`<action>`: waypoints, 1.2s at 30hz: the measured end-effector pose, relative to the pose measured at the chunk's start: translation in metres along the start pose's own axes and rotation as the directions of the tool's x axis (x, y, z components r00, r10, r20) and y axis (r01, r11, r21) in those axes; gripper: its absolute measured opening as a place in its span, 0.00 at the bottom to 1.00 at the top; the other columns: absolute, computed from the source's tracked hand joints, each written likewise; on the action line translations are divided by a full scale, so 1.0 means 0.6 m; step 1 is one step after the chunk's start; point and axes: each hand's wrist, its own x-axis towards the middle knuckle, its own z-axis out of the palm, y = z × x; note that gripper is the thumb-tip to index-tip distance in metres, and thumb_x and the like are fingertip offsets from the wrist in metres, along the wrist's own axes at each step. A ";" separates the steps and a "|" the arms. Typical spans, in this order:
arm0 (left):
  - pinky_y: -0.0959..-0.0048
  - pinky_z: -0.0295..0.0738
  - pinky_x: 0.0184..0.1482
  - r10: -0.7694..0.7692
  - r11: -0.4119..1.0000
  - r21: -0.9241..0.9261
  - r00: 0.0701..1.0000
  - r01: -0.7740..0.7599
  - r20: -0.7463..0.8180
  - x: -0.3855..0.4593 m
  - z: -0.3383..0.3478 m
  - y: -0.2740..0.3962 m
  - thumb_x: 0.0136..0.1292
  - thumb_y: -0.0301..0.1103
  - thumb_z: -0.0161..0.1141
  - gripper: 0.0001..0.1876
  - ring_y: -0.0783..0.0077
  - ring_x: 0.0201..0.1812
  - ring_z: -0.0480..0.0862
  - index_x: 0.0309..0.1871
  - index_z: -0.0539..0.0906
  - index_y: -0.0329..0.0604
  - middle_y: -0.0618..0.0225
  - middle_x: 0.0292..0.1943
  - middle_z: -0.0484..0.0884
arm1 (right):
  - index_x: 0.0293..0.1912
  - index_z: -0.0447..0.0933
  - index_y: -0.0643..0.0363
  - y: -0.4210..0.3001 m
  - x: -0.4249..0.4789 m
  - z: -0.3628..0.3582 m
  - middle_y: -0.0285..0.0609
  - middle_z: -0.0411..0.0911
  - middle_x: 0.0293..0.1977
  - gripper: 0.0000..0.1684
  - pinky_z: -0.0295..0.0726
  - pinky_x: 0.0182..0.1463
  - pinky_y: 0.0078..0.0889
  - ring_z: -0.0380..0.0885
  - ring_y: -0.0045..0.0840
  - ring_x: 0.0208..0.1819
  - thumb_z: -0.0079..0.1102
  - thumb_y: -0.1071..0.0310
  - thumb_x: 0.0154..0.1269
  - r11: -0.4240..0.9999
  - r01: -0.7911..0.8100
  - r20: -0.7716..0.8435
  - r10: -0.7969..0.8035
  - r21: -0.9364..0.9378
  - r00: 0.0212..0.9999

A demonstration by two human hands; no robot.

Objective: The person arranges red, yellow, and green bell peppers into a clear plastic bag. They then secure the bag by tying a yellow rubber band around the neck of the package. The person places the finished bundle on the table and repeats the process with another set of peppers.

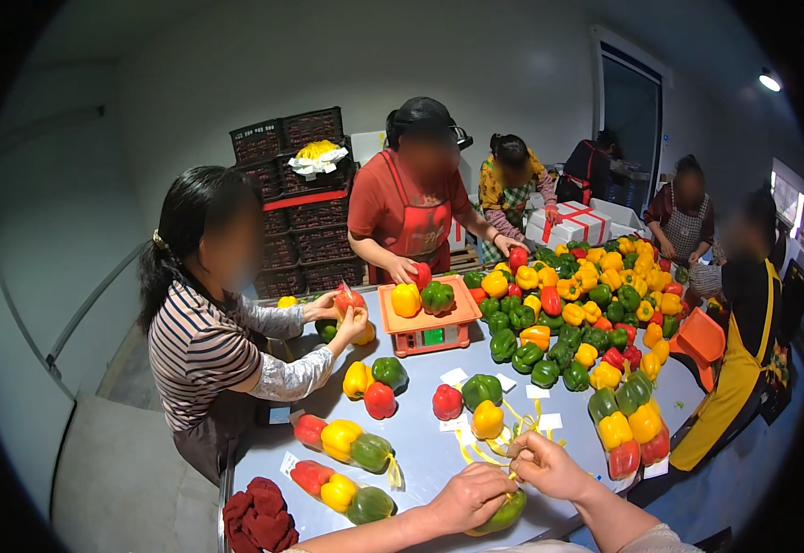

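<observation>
At the table's near edge, my left hand [472,496] has its fingers on the top of a green bell pepper [504,515]. My right hand [545,464], close beside it, pinches a thin yellow strip [512,477] just above that pepper. Beyond my hands lie loose yellow strips with white tags [550,422], beside a red pepper [447,401], a green pepper [482,391] and a yellow pepper [487,419]. To the left, two netted sets of red, yellow and green peppers [339,441] rest on the table. More packed peppers [614,430] lie to the right.
An orange scale [429,339] holds peppers beyond my hands. A large pile of peppers [571,315] covers the back right. A dark red cloth [259,518] sits at the near left corner. One person [201,345] handles a pepper at left; several others stand around the table.
</observation>
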 end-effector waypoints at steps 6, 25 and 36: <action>0.66 0.74 0.58 -0.223 0.934 -0.290 0.975 0.209 -0.014 -0.011 0.004 0.008 0.63 0.25 0.63 0.08 0.64 0.49 0.83 0.45 0.83 0.39 0.64 0.42 0.84 | 0.47 0.72 0.61 0.003 0.008 -0.016 0.35 0.73 0.28 0.09 0.62 0.21 0.15 0.68 0.12 0.24 0.58 0.74 0.68 0.713 -0.302 0.146 0.273 0.633 0.951; 0.71 0.76 0.46 -0.380 0.922 -0.206 0.870 0.328 -0.313 -0.018 0.023 0.006 0.62 0.24 0.65 0.04 0.68 0.42 0.80 0.39 0.84 0.38 0.65 0.36 0.84 | 0.45 0.78 0.62 0.007 -0.011 0.043 0.45 0.82 0.34 0.13 0.80 0.38 0.33 0.82 0.35 0.33 0.63 0.77 0.58 0.603 0.463 -0.043 -0.637 -0.649 0.769; 0.67 0.74 0.50 -0.275 0.959 -0.135 0.932 0.249 -0.234 -0.020 0.013 0.008 0.59 0.25 0.67 0.09 0.64 0.45 0.79 0.41 0.82 0.37 0.62 0.39 0.82 | 0.45 0.75 0.64 0.020 -0.016 0.020 0.35 0.75 0.27 0.07 0.67 0.28 0.19 0.70 0.16 0.24 0.58 0.74 0.68 0.851 -0.057 -0.082 0.117 0.522 0.990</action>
